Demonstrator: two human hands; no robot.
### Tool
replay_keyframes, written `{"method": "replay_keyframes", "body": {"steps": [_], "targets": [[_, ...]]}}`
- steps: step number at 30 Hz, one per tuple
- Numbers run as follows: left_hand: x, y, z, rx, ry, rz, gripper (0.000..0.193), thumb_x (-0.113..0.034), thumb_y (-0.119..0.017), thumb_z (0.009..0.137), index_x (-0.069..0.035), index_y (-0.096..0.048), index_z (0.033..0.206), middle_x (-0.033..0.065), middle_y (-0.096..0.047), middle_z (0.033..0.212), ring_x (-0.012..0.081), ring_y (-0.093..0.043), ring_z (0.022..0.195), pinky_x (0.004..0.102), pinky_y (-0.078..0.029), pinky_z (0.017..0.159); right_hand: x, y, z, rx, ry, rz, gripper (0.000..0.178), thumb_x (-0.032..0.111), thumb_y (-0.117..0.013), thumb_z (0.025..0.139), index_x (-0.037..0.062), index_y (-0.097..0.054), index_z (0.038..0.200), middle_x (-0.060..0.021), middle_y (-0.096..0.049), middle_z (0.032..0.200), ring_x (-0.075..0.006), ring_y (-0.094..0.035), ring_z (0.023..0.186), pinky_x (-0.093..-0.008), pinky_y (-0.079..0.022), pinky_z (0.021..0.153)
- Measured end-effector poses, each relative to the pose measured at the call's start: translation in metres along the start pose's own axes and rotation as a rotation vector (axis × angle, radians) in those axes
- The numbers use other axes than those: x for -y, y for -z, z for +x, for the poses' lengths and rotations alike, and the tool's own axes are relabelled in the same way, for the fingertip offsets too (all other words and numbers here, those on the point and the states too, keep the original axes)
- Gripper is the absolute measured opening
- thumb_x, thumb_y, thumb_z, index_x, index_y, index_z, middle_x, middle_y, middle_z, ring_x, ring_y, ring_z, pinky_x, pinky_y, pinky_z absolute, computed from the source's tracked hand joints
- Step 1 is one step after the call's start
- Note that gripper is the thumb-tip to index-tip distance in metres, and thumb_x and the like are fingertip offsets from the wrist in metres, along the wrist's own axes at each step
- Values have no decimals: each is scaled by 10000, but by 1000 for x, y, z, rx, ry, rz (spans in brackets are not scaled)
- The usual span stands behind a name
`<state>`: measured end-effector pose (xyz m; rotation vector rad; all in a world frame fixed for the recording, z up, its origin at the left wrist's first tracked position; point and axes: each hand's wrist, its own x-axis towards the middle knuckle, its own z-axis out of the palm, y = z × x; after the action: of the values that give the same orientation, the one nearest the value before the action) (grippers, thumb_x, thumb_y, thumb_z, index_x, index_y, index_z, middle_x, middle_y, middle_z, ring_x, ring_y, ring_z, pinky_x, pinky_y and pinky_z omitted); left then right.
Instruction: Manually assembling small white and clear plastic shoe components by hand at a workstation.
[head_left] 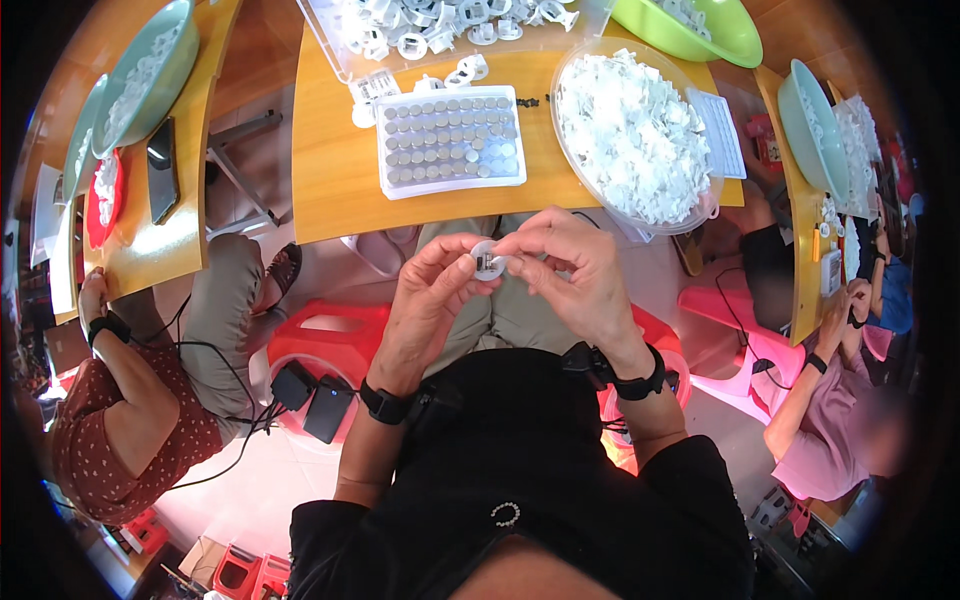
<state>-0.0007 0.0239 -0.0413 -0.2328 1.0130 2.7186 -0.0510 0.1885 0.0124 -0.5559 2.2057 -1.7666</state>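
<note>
In front of my lap, just off the table's near edge, I hold a small round white plastic piece [487, 262] with metal parts in its middle. My left hand [428, 292] pinches it between thumb and fingers from the left. The fingers of my right hand [578, 280] are closed at its right edge; whether they also hold something small is hidden. Beyond my hands, a white tray [452, 188] holds rows of silver, button-like discs [440, 130], with some places at its right without discs.
On the wooden table [335, 190] stand a clear bowl [562, 125] of white pieces, a clear bin [330, 45] of white ring-shaped parts and a green basin [740, 45]. Red stools [330, 325] flank me. Co-workers sit left [130, 420] and right [820, 430]; cables hang beside me.
</note>
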Motion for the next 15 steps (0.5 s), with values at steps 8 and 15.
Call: {"method": "replay_keyframes", "body": {"steps": [8, 15], "targets": [[0, -1, 1, 2, 11, 26, 193, -121, -543, 896, -17, -582, 1053, 62, -607, 992, 131, -592, 875, 261, -498, 749, -1, -7, 0, 3, -22, 78, 140, -39, -579, 813, 16, -655, 918, -34, -528, 810, -69, -541, 596, -193, -446, 512], [1, 1, 0, -4, 25, 32, 201, -116, -553, 891, -10, -582, 1059, 68, -606, 999, 128, -590, 867, 259, -492, 744, -6, -8, -2, 13, 13, 34, 119, -43, -590, 803, -4, -628, 909, -41, -542, 772, -85, -565, 608, -206, -467, 531]]}}
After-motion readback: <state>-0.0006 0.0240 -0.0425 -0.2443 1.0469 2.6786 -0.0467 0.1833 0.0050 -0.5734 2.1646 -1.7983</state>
